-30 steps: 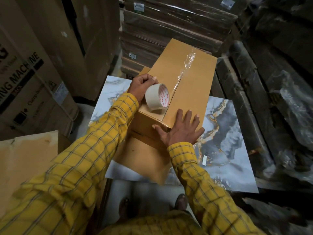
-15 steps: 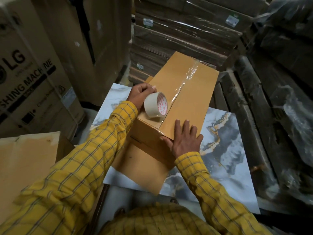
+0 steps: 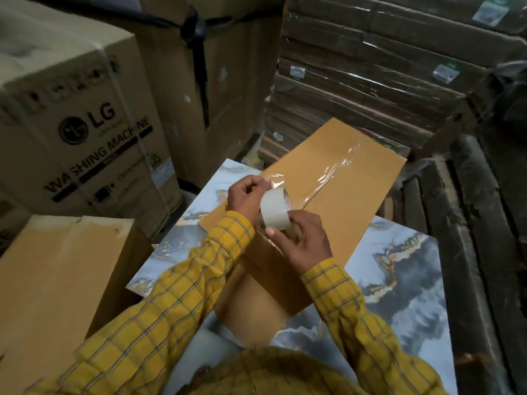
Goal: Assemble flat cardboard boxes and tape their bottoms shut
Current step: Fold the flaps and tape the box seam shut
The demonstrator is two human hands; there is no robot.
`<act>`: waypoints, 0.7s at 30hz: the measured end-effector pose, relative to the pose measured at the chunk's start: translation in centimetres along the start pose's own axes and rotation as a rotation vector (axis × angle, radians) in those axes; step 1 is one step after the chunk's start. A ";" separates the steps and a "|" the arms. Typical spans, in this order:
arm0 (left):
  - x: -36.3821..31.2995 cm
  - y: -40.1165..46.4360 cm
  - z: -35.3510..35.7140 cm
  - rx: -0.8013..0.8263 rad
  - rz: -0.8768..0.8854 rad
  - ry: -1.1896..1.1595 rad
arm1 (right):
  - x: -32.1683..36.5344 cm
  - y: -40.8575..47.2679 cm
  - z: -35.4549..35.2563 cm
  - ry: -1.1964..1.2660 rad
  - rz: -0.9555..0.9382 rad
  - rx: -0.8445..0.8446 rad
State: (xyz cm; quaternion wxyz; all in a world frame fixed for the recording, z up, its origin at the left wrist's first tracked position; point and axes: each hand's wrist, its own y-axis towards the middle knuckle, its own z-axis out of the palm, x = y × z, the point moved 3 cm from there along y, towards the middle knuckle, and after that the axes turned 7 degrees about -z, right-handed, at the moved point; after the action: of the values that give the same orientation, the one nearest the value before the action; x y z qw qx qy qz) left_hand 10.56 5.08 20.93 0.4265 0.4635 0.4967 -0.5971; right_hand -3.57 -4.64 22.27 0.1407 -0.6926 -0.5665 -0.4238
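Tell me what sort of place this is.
Probably a warehouse or stockroom: a boxed LG washing machine, a tall stack of bundled flat cartons, and a cardboard box being taped with a tape roll on a marble-patterned slab.

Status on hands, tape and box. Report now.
Left hand and right hand both grip tape roll. Box seam taped. Nothing obstructing.

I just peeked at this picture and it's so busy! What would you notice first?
First, the two hands in the middle: the left hand and the right hand both hold a roll of tape over a long brown box with shiny tape along its seam. The box lies on a marble-patterned table. At the left stands a big washing machine carton.
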 end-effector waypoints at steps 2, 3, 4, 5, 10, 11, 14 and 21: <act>0.1 -0.6 -0.3 -0.040 -0.001 -0.017 | -0.9 0.9 0.7 0.182 0.099 0.051; 0.1 -0.7 -0.6 -0.045 0.000 -0.031 | -1.4 1.1 1.0 0.278 0.136 0.065; 0.2 -0.7 -0.9 -0.039 -0.010 -0.041 | -1.5 1.3 0.9 0.370 0.151 0.082; 0.2 -0.8 -1.3 -0.024 -0.028 -0.046 | -1.6 1.4 0.7 0.455 0.142 0.103; 1.4 -0.8 -3.4 0.056 -0.213 -0.147 | -0.6 2.6 -0.2 0.650 0.062 0.238; 1.5 -0.9 -3.6 0.055 -0.257 -0.198 | -0.4 2.9 -0.2 0.673 0.054 0.273; 2.0 -1.4 -4.0 0.044 -0.334 -0.389 | -0.1 3.7 0.5 0.725 0.067 0.335; 2.6 -1.6 -5.1 -0.098 -0.281 -0.227 | -0.2 4.7 1.6 0.753 0.119 0.364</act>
State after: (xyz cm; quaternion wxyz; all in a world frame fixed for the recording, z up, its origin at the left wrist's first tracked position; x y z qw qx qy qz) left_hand 9.15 10.24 18.35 0.4142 0.2981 0.5337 -0.6743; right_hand 1.42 -5.19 22.46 0.4820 -0.4849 -0.5001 -0.5314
